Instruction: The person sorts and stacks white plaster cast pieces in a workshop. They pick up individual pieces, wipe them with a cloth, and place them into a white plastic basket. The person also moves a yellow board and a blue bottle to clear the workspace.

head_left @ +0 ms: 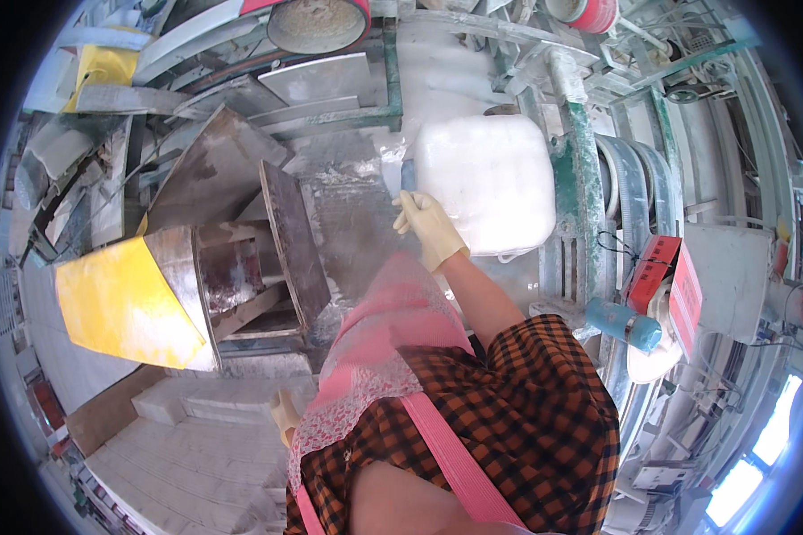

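Ahead of me, my gloved right hand (428,227) was closed on the edge of a bulging white sack (489,183), packed with something pale, hanging beside a green machine frame (582,152). My left hand (285,415) hung low beside my pink apron (375,357); I couldn't tell its grip. To my left stood a dusty metal hopper (241,232) with a yellow side panel (120,303).

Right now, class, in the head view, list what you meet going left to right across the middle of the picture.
Yellow hopper → dark metal chute → gloved right hand → white plastic bag → green post → blue bottle → red box.
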`<act>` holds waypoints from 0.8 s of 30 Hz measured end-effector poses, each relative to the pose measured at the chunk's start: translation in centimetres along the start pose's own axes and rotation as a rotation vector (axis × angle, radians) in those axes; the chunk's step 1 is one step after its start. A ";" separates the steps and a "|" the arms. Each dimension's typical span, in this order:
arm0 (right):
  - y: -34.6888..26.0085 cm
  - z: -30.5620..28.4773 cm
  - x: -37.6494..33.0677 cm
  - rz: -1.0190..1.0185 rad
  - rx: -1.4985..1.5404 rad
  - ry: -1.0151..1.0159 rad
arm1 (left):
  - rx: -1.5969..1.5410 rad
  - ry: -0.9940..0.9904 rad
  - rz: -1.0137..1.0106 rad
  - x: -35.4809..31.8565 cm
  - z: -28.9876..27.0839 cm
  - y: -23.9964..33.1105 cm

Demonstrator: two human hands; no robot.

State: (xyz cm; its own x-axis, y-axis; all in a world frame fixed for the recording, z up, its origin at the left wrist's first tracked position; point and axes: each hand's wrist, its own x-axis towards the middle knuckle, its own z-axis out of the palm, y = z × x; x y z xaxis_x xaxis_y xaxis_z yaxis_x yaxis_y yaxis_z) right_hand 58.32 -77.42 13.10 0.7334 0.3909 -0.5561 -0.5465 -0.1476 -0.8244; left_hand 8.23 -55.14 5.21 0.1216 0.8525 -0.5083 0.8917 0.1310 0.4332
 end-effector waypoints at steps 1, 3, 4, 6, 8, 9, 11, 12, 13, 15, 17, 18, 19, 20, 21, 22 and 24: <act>-0.5 -0.1 -0.2 -0.003 -0.008 0.001 | 0.036 0.007 0.008 0.2 0.2 0.6; -1.4 -0.4 -0.9 -0.017 -0.031 0.013 | 0.150 -0.026 -0.090 0.6 0.4 1.7; -1.6 -0.6 -1.1 -0.029 -0.047 0.022 | 0.207 -0.039 -0.145 0.7 0.5 2.0; -1.8 -1.2 -1.4 -0.013 -0.062 0.051 | 0.022 -0.078 -0.062 1.4 1.0 1.9; -1.4 -2.0 -1.4 0.044 -0.056 0.097 | -0.079 -0.098 -0.010 2.6 1.6 0.7; -1.0 -2.5 -1.4 -0.003 -0.045 0.080 | -0.088 -0.100 0.008 3.3 2.2 -0.2; -0.3 -3.4 -1.4 -0.110 -0.014 0.084 | 0.131 -0.137 0.258 5.4 2.9 -2.3; 0.1 -3.8 -1.6 -0.174 0.019 0.076 | 0.343 -0.170 0.518 7.1 3.6 -3.1; 0.4 -4.2 -1.7 -0.256 0.043 0.095 | 0.016 -0.213 0.174 8.9 4.8 -3.3; 0.8 -5.3 -2.9 -0.262 -0.141 0.176 | -0.083 -0.237 0.164 12.6 6.9 -3.1; 1.0 -6.0 -4.8 -0.107 -0.087 0.280 | -0.076 -0.297 0.181 15.5 8.7 -2.4; 1.0 -6.0 -5.9 -0.022 -0.048 0.299 | -0.072 -0.322 0.198 16.7 9.3 -1.9; 1.1 -5.9 -6.9 -0.068 -0.061 0.344 | -0.068 -0.351 0.221 17.9 9.9 -1.1; 1.0 -6.0 -8.1 -0.115 -0.081 0.386 | -0.068 -0.390 0.242 18.8 10.3 -0.2; 1.2 -6.4 -8.9 -0.159 -0.110 0.436 | -0.082 -0.429 0.268 19.4 10.9 0.8; 1.3 -6.3 -10.0 -0.126 -0.095 0.490 | -0.093 -0.468 0.293 19.5 10.9 2.2; 2.1 -6.4 -12.1 -0.051 -0.061 0.596 | -0.161 -0.555 0.377 18.8 10.7 5.5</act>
State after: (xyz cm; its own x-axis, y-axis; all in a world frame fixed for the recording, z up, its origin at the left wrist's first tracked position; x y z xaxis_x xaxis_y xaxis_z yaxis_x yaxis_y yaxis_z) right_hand 50.90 -88.27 17.37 0.8681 -0.1753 -0.4645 -0.4934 -0.2011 -0.8462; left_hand 20.04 -43.80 -9.90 0.6546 0.4749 -0.5882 0.6737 -0.0136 0.7389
